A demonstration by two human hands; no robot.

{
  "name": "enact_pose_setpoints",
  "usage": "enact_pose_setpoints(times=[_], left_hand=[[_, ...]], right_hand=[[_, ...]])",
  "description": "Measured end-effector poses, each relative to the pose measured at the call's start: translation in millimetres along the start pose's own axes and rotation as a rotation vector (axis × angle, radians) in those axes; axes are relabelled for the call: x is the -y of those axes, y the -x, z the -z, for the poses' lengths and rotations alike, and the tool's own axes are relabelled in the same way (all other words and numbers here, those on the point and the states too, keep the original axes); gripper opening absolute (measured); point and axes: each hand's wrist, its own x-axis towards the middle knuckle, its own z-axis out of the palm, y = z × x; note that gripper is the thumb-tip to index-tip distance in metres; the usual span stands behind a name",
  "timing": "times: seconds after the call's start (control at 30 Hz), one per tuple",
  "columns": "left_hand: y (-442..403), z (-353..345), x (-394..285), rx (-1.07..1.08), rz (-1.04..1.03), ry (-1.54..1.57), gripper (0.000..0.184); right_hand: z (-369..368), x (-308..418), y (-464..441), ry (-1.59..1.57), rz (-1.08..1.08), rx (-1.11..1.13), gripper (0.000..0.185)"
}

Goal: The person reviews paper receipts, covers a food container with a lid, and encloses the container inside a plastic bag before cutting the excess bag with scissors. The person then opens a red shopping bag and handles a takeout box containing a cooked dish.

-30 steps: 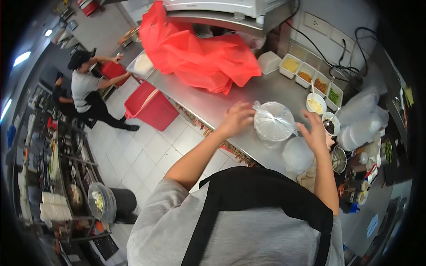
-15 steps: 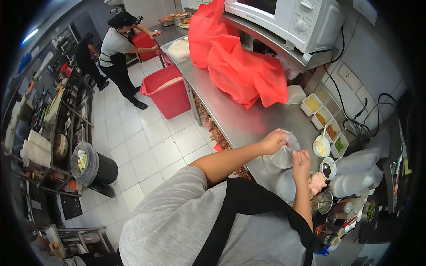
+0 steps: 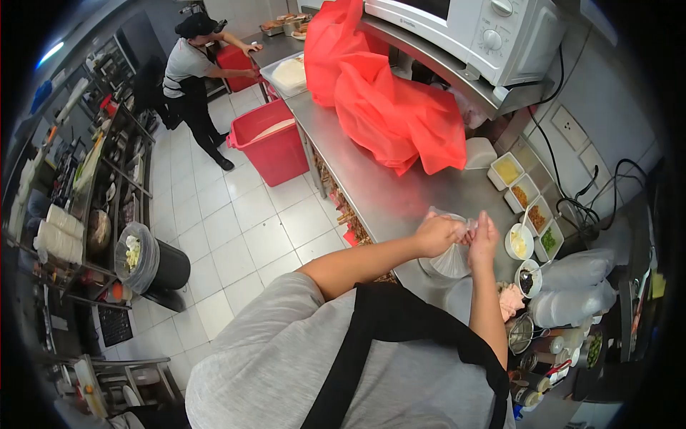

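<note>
Both of my hands are together over a round, lidded-looking container wrapped in a clear plastic bag (image 3: 450,264) on the steel counter (image 3: 389,204). My left hand (image 3: 439,234) is closed on the gathered top of the bag. Close beside it on the right, my right hand (image 3: 484,239) pinches the same twisted plastic. The bag hangs around the container below my fingers, which hide part of it. A translucent round container (image 3: 459,299) stands just nearer to me, partly behind my right forearm.
A red cloth bag (image 3: 389,107) lies on the counter's far part, below a microwave (image 3: 471,36). White food tubs (image 3: 507,170), bowls (image 3: 519,242) and jars line the right. A red bin (image 3: 268,143) and a person (image 3: 193,79) are at the left.
Over the last second my open hands have come together and closed on the bag's top. The view has swung left. Since the middle frame my hands have drawn closer together.
</note>
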Motion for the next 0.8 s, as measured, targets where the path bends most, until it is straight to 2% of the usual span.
enact_pose_setpoints(times=[0.23, 0.33, 0.37, 0.4, 0.43, 0.47, 0.5, 0.53, 0.57, 0.63, 0.7, 0.8], left_hand=[[10, 13, 1, 0.046, -0.147, -0.287, 0.018], [16, -3, 26, 0.029, -0.211, -0.355, 0.016], [13, -8, 35, 0.002, -0.26, -0.392, 0.016], [8, 0, 38, 0.108, -0.261, -0.309, 0.015], [3, 16, 41, 0.221, -0.261, -0.225, 0.015], [4, 33, 41, 0.179, -0.255, 0.105, 0.019], [13, 53, 28, 0.105, -0.134, 0.098, 0.038], [21, 75, 15, 0.047, -0.111, 0.166, 0.049], [31, 90, 19, -0.002, -0.103, 0.084, 0.047], [60, 110, 35, 0.101, 0.097, -0.065, 0.044], [89, 102, 50, 0.179, 0.043, -0.101, 0.04], [98, 59, 18, 0.113, -0.107, -0.304, 0.044]], right_hand=[[14, -14, 3, 0.288, 0.048, 0.122, 0.033], [16, -20, 9, 0.58, 0.2, 0.107, 0.034], [19, -18, 8, 0.675, 0.333, 0.134, 0.033], [22, -15, 5, 0.773, 0.458, 0.155, 0.032], [27, 1, 7, 0.769, 0.319, 0.192, 0.03], [36, 21, 9, 0.755, 0.183, 0.228, 0.027], [56, 28, 9, 0.74, 0.316, 0.211, 0.023], [73, 49, 16, 0.691, 0.35, 0.199, 0.022], [85, 75, 31, 0.651, 0.386, 0.128, 0.021], [110, 114, 69, 0.454, 0.296, -0.014, 0.02], [126, 144, 115, 0.467, 0.36, -0.164, 0.019], [151, 169, 175, 0.407, 0.467, -0.333, 0.016]])
